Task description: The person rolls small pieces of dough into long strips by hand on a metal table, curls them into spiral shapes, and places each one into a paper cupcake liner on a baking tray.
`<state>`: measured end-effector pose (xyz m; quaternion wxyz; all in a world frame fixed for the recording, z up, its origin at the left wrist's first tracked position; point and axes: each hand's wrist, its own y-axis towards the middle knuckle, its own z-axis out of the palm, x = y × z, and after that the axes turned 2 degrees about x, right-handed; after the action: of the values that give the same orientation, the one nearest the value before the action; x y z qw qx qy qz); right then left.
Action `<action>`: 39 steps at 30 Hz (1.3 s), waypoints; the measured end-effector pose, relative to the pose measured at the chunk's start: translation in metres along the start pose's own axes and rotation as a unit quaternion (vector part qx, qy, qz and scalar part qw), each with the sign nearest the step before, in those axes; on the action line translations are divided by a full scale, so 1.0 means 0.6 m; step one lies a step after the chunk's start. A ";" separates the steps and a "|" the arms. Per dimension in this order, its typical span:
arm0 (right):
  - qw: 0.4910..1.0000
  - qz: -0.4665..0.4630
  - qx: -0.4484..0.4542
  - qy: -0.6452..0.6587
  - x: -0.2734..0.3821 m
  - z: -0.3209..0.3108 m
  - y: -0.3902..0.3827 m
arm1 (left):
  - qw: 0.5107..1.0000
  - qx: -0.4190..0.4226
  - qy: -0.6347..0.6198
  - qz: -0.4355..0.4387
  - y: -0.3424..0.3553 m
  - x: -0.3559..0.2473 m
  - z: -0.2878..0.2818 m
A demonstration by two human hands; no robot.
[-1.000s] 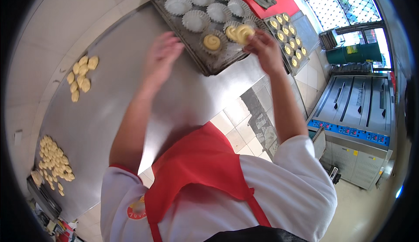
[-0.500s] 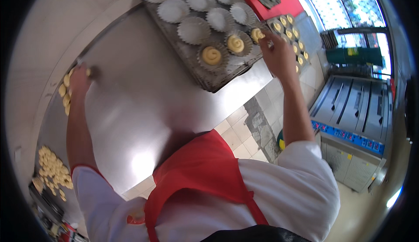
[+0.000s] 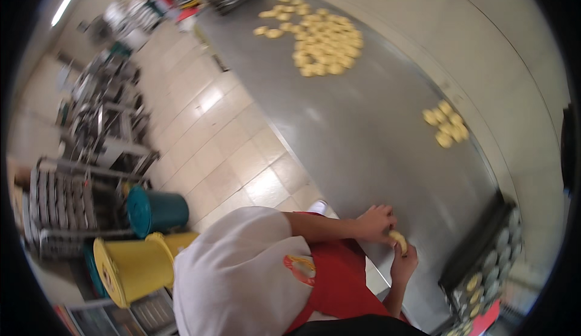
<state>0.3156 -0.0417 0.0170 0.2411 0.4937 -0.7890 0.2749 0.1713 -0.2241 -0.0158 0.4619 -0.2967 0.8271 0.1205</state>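
Observation:
A short, pale yellow strip of dough (image 3: 398,240) is held between my two hands, just above the steel table (image 3: 369,136) near its front edge. My left hand (image 3: 376,222) has its fingers closed at the upper end of the strip. At the lower end, my right hand (image 3: 404,262) pinches it. Fluted cups (image 3: 491,272) stand on a dark baking tray (image 3: 466,248) to the right of my hands; the nearer ones hold yellow dough coils. A small group of dough pieces (image 3: 446,124) lies by the wall, beyond my hands.
A large spread of dough pieces (image 3: 330,42) covers part of the table's far end. Left of the table, the tiled floor (image 3: 236,148) holds a teal bin (image 3: 157,210), a yellow bin (image 3: 134,266) and a tray rack (image 3: 63,206). A wall (image 3: 484,45) runs along the right.
My view has swung left along the table. My right hand has left the cups, my left hand has left the dough pieces by the wall, and both now meet on one strip.

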 end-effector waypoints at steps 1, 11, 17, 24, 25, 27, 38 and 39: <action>0.990 -0.049 -0.002 -0.133 -0.034 0.039 -0.013 | 0.998 -0.014 0.054 -0.002 -0.028 0.023 0.000; 0.899 0.076 -0.109 -0.417 -0.039 0.081 0.266 | 0.982 -0.165 -0.057 0.076 -0.081 0.052 -0.119; 0.864 0.005 -0.233 -0.447 -0.170 0.119 0.287 | 0.966 -0.124 -0.135 0.182 0.017 -0.016 -0.001; 0.915 -0.023 -0.021 -0.403 -0.101 0.137 0.000 | 0.999 -0.034 0.009 0.025 0.055 -0.041 0.246; 0.898 0.028 -0.023 -0.438 -0.084 0.121 0.054 | 0.993 -0.106 0.036 0.030 0.101 -0.029 0.230; 0.857 0.150 -0.035 -0.492 -0.061 0.067 0.182 | 0.987 -0.120 0.105 0.024 0.207 -0.022 0.139; 0.967 -0.092 0.019 -0.236 -0.172 0.082 -0.109 | 0.938 0.122 0.316 0.076 -0.075 -0.007 0.094; 0.971 -0.083 0.050 -0.219 -0.154 0.065 -0.113 | 0.944 0.137 0.299 0.031 -0.093 -0.017 0.108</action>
<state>0.4098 -0.0329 -0.0585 0.0592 0.6167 -0.7645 0.1780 0.2536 -0.2338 -0.0382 0.2252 -0.2270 0.9446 -0.0738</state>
